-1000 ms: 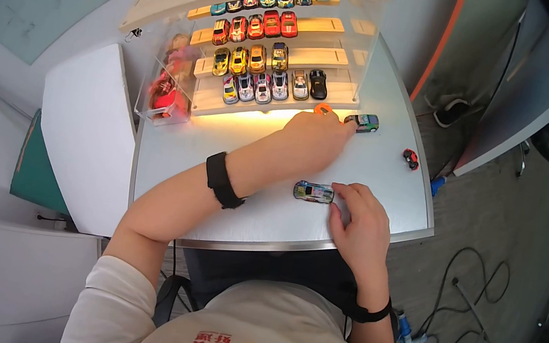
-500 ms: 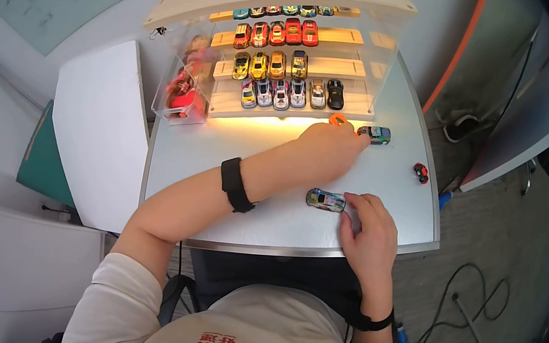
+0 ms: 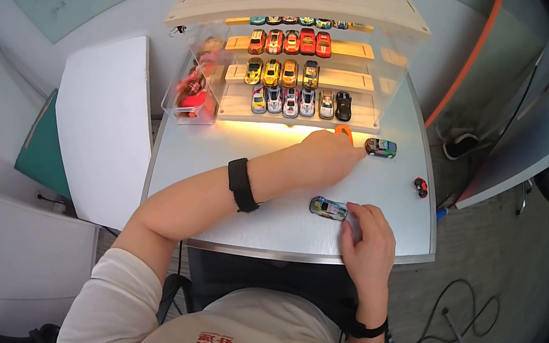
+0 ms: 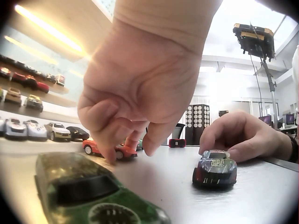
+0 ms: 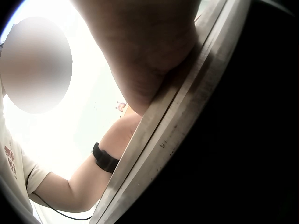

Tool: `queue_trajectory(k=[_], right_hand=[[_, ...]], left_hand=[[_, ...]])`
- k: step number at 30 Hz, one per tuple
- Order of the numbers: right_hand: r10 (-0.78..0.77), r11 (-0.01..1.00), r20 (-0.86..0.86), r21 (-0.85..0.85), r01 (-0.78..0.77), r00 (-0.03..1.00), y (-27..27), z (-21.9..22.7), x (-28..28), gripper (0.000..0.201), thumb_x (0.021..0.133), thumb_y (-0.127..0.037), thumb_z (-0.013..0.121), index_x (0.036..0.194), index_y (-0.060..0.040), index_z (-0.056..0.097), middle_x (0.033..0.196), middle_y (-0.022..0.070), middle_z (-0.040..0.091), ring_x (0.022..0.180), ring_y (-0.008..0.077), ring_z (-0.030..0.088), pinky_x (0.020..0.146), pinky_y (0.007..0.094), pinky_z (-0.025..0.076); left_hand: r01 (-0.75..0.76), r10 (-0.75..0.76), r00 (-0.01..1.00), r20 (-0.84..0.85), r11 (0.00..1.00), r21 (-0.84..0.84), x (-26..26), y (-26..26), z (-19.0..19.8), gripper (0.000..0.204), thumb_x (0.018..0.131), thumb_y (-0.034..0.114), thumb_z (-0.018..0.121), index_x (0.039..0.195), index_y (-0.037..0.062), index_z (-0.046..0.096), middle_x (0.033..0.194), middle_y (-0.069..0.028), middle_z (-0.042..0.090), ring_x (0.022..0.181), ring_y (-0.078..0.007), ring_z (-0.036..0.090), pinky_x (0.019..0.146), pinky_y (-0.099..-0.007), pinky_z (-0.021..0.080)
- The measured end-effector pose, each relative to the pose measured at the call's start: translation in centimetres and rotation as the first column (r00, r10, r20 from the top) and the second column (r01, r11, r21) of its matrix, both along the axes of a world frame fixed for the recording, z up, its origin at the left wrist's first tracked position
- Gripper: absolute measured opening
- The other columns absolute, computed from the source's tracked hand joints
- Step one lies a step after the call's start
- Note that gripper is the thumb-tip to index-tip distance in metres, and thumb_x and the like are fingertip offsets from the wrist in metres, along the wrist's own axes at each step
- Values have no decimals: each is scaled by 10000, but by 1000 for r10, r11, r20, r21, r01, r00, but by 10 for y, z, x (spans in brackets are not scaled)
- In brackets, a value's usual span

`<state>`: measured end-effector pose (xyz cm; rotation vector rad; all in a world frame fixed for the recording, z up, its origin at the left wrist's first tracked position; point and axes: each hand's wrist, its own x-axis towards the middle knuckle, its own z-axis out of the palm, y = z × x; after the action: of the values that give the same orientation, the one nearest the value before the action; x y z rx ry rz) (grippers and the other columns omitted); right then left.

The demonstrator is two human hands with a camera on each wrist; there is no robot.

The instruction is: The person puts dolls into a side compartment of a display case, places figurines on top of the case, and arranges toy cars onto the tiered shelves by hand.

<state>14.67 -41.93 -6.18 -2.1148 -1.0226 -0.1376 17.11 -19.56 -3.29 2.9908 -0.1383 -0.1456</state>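
Observation:
In the head view my left hand (image 3: 326,159) reaches over an orange toy car (image 3: 344,132), mostly hidden by it. The left wrist view shows its curled fingers hanging down around that orange car, fingertips close to the table. Just beyond stands a green toy car (image 3: 381,148). My right hand (image 3: 370,251) rests on the table and pinches the end of a silvery multicoloured toy car (image 3: 328,208) between thumb and fingers. Another green toy car (image 4: 88,191) fills the left wrist view's foreground. The right wrist view shows mostly the hand's underside (image 5: 149,51), not the car.
A lit display rack (image 3: 298,121) holds several rows of toy cars, with figurines on its top board (image 3: 382,18). A clear box (image 3: 189,111) of red items adjoins its left side. A small red and black car (image 3: 420,188) stands near the table's right edge (image 3: 436,222).
The head view has shifted, bringing more of the rack's top into sight. My left fingertips have drawn slightly away from the green car. My right hand stays at the silvery car.

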Motion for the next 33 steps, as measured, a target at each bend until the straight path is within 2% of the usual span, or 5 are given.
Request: queue_trajectory(k=[8,14,23,25,33], right_hand=[[6,1000,22,9,-6,1000,1,-2,1,272,853,-72,738,1124,-49,727,1056,132,691,933,363,686,810,443,544],[7,1000,2,14,-7,1000,1,-1,1,277,847,-64,735,1124,-42,725,1059,141,696,941,369,689,815,443,547],[5,1000,19,30,-6,1000,2,-2,0,276,850,-58,732,1126,-42,727,1065,137,700,935,367,690,812,434,551],[-2,1000,-16,28,2,1000,1,-1,-1,273,856,-61,730,1128,-42,726,1066,137,701,943,366,691,820,433,550],[-5,1000,-21,16,6,1000,1,0,-2,262,866,-70,720,1126,-39,727,1064,143,702,953,367,692,836,435,551]], left_hand=[[-16,17,999,30,1000,-24,-20,-2,17,216,995,234,599,1148,100,671,1084,-234,663,881,-413,747,750,-505,608],[-77,85,980,178,996,-52,-71,15,58,291,973,142,606,1257,125,665,1051,-229,651,884,-415,733,746,-493,592],[-381,463,717,521,886,-263,-108,103,48,200,1019,148,638,1190,109,736,1003,-152,704,938,-345,709,849,-468,556],[-529,507,649,566,836,-142,-108,108,43,215,1023,136,626,1207,124,736,995,-163,698,923,-359,721,822,-471,571],[-653,525,627,576,757,20,-94,122,22,312,910,24,639,1211,86,693,1007,-212,651,869,-376,744,719,-453,610]])
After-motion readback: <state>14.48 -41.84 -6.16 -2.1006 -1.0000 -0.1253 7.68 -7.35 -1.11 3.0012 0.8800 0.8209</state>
